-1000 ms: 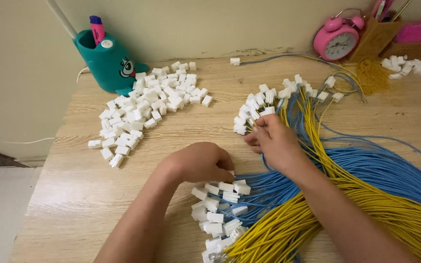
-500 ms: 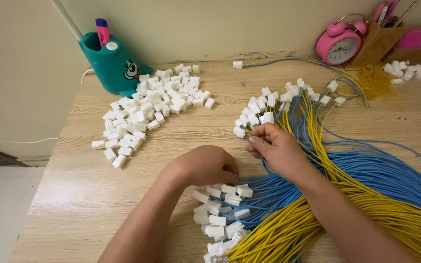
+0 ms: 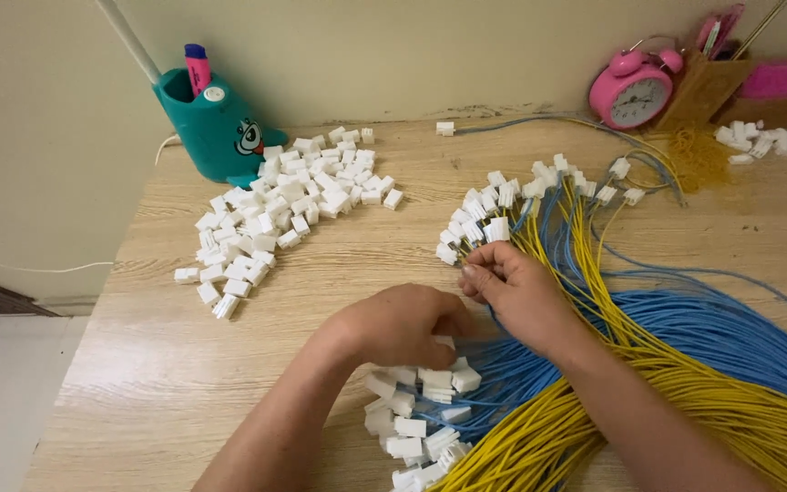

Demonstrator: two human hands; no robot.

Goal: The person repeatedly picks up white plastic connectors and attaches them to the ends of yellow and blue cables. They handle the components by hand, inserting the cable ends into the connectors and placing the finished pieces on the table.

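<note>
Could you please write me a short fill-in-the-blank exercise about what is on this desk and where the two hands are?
1. The loose pile of connector housings on the wooden desk is ____ in colour.
2. The right hand rests on a bundle of blue and ____ wires.
3. The alarm clock at the back of the desk is ____.
4. The left hand lies just above a cluster of wired connectors at the ____ edge of the desk.

Missing words: white; yellow; pink; near
</note>
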